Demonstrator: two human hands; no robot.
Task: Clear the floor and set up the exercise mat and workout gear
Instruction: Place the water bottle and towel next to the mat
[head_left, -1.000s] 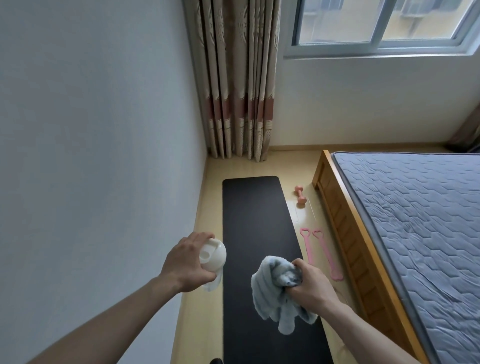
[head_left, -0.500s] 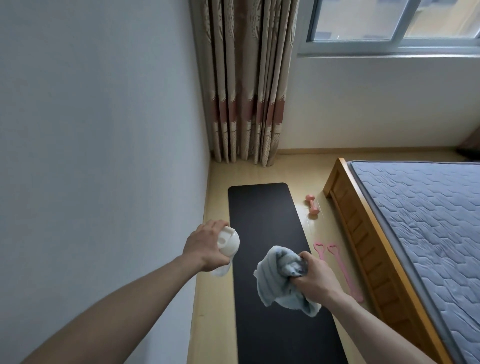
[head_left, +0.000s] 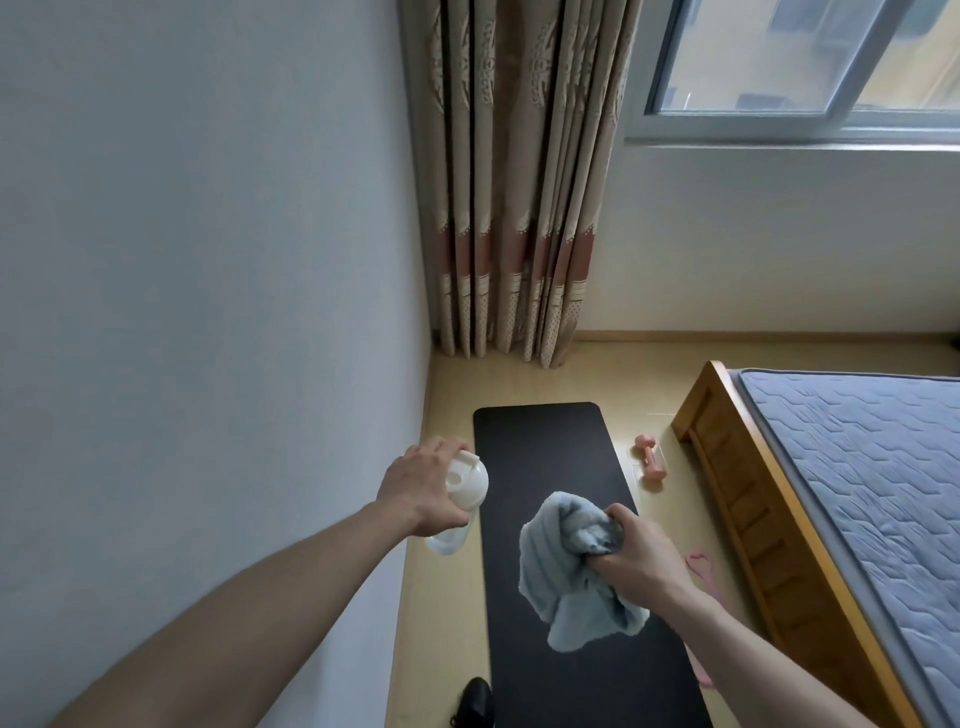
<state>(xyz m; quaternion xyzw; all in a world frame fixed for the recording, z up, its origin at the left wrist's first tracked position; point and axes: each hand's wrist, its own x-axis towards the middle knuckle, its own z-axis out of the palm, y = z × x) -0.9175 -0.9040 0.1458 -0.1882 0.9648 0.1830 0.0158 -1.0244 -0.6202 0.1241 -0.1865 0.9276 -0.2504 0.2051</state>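
Two things are in your hands right now. Your left hand (head_left: 421, 491) has its fingers wrapped around a white bottle (head_left: 460, 499), and you hold it up in the air over the strip of floor (head_left: 441, 597) between the mat and the wall. Your right hand (head_left: 631, 551) squeezes a bunch of a light blue towel (head_left: 566, 577), and the rest of the towel hangs down loose above the middle of the mat. The black mat (head_left: 540, 457) is already rolled out flat on the floor, so that part looks done. A pink dumbbell (head_left: 650, 457) lies on the floor just beside the mat, on the bed side. A pink stretchy band (head_left: 698, 564) lies on that same side of the mat, closer to you, and your right arm hides part of it. A dark shoe (head_left: 475, 701) sits at the near end of the mat, by its wall-side edge. It looks like most of the job is finished. What is left, I think, is to put the bottle and the towel down next to the mat or on it.
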